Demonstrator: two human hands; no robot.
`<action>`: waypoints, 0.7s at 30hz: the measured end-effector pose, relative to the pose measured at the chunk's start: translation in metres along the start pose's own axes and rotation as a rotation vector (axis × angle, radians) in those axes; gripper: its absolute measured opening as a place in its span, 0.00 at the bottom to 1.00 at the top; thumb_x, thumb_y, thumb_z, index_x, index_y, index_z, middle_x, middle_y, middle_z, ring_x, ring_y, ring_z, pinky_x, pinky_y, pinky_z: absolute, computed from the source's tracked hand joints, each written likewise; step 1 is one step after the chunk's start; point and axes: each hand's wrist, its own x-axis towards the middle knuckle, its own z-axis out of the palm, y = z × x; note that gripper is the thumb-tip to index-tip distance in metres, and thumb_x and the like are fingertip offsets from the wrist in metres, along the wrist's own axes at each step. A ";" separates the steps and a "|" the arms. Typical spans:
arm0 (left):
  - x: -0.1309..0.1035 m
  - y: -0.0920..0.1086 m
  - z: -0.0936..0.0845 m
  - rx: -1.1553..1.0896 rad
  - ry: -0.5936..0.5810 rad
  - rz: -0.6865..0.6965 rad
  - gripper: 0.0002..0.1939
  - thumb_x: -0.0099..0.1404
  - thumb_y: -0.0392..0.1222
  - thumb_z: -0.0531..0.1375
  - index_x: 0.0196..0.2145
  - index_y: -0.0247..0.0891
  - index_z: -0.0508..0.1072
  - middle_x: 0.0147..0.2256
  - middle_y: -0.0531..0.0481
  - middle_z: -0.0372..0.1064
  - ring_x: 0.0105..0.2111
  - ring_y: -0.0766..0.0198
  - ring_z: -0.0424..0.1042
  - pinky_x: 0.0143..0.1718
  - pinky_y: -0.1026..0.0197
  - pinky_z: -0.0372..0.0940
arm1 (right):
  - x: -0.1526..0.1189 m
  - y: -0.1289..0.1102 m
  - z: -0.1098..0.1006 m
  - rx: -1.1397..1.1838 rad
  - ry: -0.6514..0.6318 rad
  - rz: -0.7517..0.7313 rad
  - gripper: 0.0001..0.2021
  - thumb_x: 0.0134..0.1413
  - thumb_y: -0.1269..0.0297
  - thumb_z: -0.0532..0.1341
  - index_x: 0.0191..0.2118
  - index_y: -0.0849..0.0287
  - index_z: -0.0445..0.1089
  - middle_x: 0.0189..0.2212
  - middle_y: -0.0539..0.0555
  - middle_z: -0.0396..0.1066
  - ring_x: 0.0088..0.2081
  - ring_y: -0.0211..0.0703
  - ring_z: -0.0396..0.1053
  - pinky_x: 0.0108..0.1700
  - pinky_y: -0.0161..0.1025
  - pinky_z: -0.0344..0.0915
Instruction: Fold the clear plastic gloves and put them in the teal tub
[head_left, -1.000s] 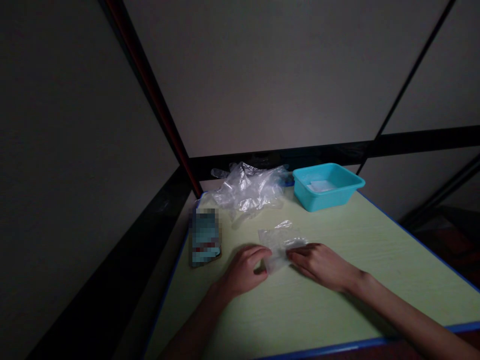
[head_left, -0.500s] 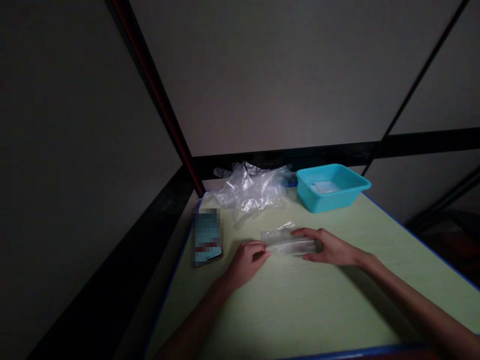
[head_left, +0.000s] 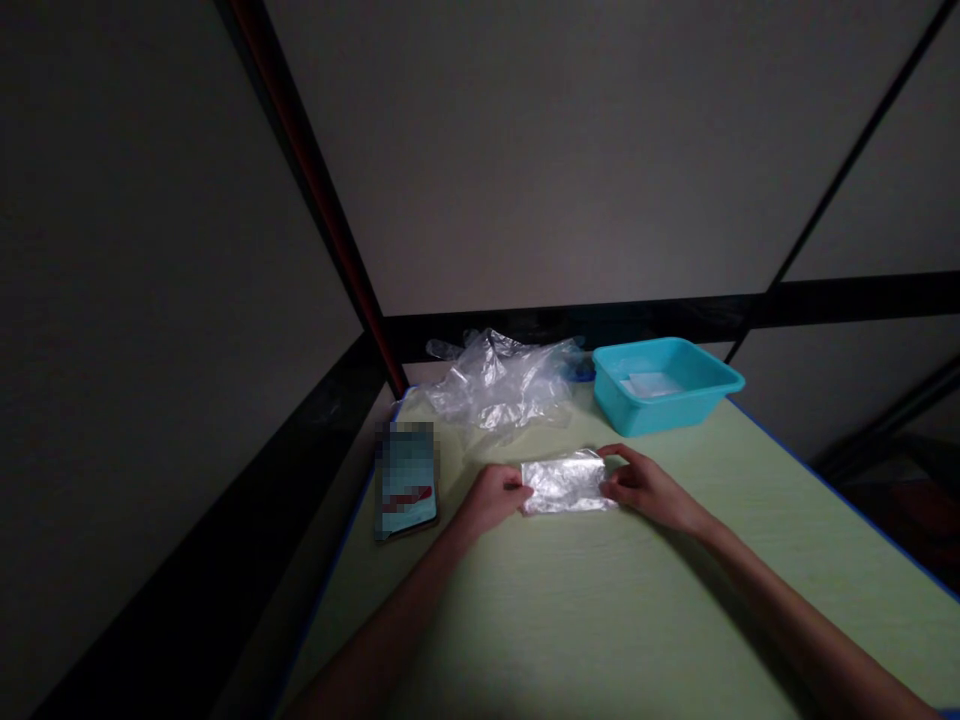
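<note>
A clear plastic piece (head_left: 566, 483), folded into a flat, shiny rectangle, lies at the middle of the pale green table (head_left: 540, 610). Its left end is pinched between the thumb and fingers of my left hand (head_left: 493, 494). At the right end, my right hand (head_left: 646, 487) grips the plastic with its thumb on top and its index finger curved at the far corner. Behind it a loose heap of crumpled clear plastic (head_left: 506, 385) spreads over the back left of the table.
A turquoise basket (head_left: 660, 412) with something white inside stands at the back right. A phone (head_left: 409, 480), partly pixelated, lies near the left edge. Dark-banded wall panels rise behind and to the left of the table.
The plastic between my hands has gone from a partly raised fold to a flat, shorter rectangle. My right hand has shifted slightly left and its fingers have drawn closer together.
</note>
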 end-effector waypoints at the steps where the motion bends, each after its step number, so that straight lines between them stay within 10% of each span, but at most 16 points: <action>1: 0.001 0.001 0.000 -0.017 0.002 -0.023 0.05 0.49 0.31 0.56 0.18 0.33 0.64 0.16 0.56 0.63 0.18 0.68 0.66 0.16 0.71 0.55 | 0.001 0.001 0.001 0.001 0.013 0.005 0.21 0.43 0.61 0.59 0.43 0.61 0.55 0.18 0.43 0.61 0.19 0.33 0.59 0.21 0.31 0.54; 7: 0.000 0.004 0.004 -0.087 0.045 -0.139 0.14 0.49 0.28 0.53 0.35 0.36 0.59 0.20 0.60 0.62 0.15 0.72 0.66 0.12 0.75 0.54 | 0.000 0.000 0.003 0.044 0.067 0.015 0.23 0.41 0.62 0.58 0.45 0.61 0.52 0.18 0.43 0.62 0.19 0.33 0.59 0.21 0.31 0.53; 21: -0.001 0.005 0.004 -0.071 0.074 -0.190 0.18 0.52 0.28 0.52 0.40 0.38 0.54 0.23 0.60 0.60 0.16 0.72 0.68 0.10 0.77 0.50 | -0.002 0.009 -0.001 -0.170 0.169 -0.085 0.19 0.45 0.65 0.55 0.45 0.62 0.55 0.24 0.50 0.68 0.25 0.39 0.66 0.28 0.36 0.64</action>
